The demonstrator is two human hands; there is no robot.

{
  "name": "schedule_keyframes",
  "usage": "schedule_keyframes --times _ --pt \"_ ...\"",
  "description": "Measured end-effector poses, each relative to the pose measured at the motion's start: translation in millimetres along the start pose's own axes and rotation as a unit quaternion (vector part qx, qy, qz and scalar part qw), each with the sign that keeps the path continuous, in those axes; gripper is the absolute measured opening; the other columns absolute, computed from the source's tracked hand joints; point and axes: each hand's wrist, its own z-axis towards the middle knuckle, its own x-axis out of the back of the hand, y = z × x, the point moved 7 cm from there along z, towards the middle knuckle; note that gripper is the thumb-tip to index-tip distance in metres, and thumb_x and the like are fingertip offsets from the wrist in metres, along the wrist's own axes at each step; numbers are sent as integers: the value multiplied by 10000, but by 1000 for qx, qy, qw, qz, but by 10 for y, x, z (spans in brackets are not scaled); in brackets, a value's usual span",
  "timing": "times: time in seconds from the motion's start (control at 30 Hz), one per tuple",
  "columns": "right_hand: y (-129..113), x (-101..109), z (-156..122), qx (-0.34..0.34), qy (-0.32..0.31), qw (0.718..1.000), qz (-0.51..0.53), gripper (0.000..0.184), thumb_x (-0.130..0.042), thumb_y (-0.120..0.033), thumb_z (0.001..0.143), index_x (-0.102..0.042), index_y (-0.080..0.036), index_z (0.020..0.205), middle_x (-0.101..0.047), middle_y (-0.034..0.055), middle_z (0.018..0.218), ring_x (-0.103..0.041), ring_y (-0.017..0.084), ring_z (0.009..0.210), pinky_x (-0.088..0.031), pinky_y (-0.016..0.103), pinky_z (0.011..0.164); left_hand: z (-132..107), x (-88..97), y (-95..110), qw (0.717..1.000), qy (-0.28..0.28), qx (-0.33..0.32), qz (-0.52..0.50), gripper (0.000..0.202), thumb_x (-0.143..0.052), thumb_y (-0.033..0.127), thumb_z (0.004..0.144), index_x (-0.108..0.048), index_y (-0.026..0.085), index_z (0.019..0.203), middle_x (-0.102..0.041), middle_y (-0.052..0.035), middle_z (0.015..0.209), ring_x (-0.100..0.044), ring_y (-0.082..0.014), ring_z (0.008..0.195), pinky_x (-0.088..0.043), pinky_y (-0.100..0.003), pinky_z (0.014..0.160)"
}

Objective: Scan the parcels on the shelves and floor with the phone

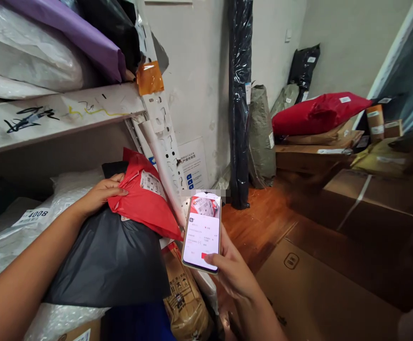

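Note:
My left hand (107,193) grips the upper left edge of a red mailer bag (138,206), thumb on top. A white label (152,183) with printed codes faces up on the bag. Beneath it lies a dark grey mailer bag (117,260). My right hand (232,265) holds a smartphone (202,234) to the right of the red bag, with the thumb over a red button low on the lit screen. The top of the screen shows a camera picture of a label on red; the small text below is not readable.
A white metal shelf (50,116) with bagged parcels stands at left, its perforated post (165,137) beside the red bag. A tall black-wrapped roll (241,104) leans at the wall. Cardboard boxes (320,289) and a large red parcel (320,113) lie at right.

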Motion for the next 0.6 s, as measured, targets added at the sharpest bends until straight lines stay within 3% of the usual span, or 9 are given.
schedule_keyframes --times 0.17,0.27,0.43,0.6 --pt "75 96 -95 -29 3 999 15 1044 -754 -99 578 -260 -324 1469 -608 69 1346 -609 288 1165 -479 431 960 1 17 -41 1000 5 15 -8 214 -690 383 609 -694 180 541 -596 -11 909 -481 -236 975 -360 -299 924" --pt "197 263 -160 -55 19 998 -12 1002 -781 -163 617 -270 -327 1463 -634 59 1307 -632 282 1121 -498 402 905 3 34 -75 1000 4 15 -7 215 -689 371 619 -674 178 524 -588 -8 901 -480 -221 960 -354 -290 927" --pt "671 545 -263 -144 6 984 -108 682 -676 -501 791 -420 -270 1380 -707 69 1109 -687 239 863 -515 354 737 12 28 -68 1000 5 7 -8 180 -685 342 633 -703 172 580 -615 -11 968 -481 -220 969 -335 -303 956" --pt "1105 549 -163 -165 -12 962 -217 623 -640 -595 784 -475 -253 1278 -686 45 1023 -653 223 890 -499 358 783 42 -23 -13 1000 14 1 -25 149 -694 311 599 -705 162 600 -580 -11 853 -485 -215 943 -343 -325 937"
